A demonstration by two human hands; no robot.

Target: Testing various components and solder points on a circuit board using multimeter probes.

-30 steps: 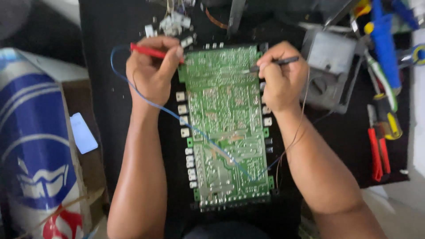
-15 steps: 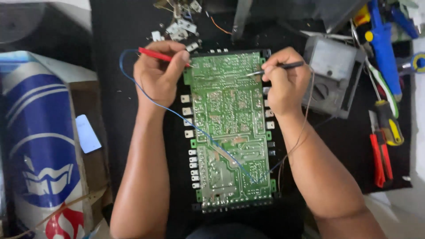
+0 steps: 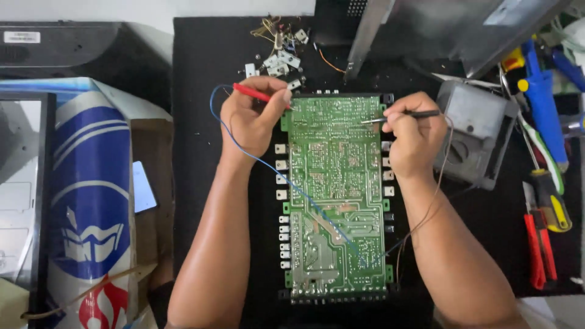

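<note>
The green circuit board lies solder side up in the middle of a black mat, long edge running near to far. The left hand pinches a red probe between thumb and fingers, its tip at the board's far left corner; a blue wire loops from it and trails across the board toward the near right. The right hand pinches a black probe the same way, tip on the board's far right area, with a thin brown wire hanging past the wrist.

The main risk, as I judge it, is a tip sliding off its joint and bridging 2 close solder points, since the joints are packed tight. The blue wire lying over the board could snag and tug the red probe aside. The board rests loose, so a push from either hand could shift it.

To the right stands a grey meter, and beyond it screwdrivers and red pliers. Loose small metal parts sit at the mat's far edge. On the left lies a blue and white bag, with a black device behind it.
</note>
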